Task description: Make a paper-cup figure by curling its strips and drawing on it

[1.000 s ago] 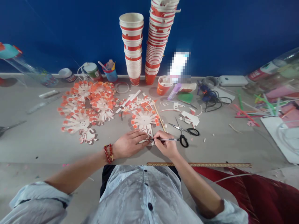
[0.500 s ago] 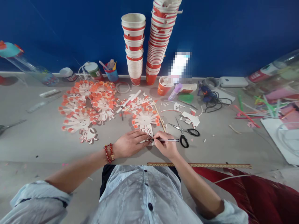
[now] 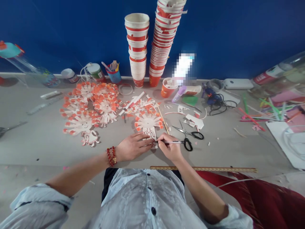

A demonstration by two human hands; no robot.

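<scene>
At the far left of the table (image 3: 35, 140) a heap of finished paper cutouts (image 3: 90, 106), orange-tipped and fanned like little suns, lies well apart from the hands. Nearer the middle, the left hand (image 3: 130, 147) lies flat with its fingers spread, pressing down a small white paper piece (image 3: 149, 133) that sits just in front of the person, below a fanned cutout. The hand grips nothing; it only pins the paper.

Directly to its right, almost fingertip to fingertip, the right hand (image 3: 169, 147) is closed around a pen (image 3: 172, 142). The pen's long axis runs nearly level, left to right, tip toward the left at the lower edge of the paper piece, its tail pointing at the black-handled scissors (image 3: 190, 137), which lie just beside it. So the paper lies left and slightly ahead of the right hand, and under the left.

Behind stand two stacks of paper cups (image 3: 147, 44) against the blue wall.

Against half a second ago, little differs: the left fingers have slid a touch rightward along the paper, and the pen tip sits a shade lower.
</scene>
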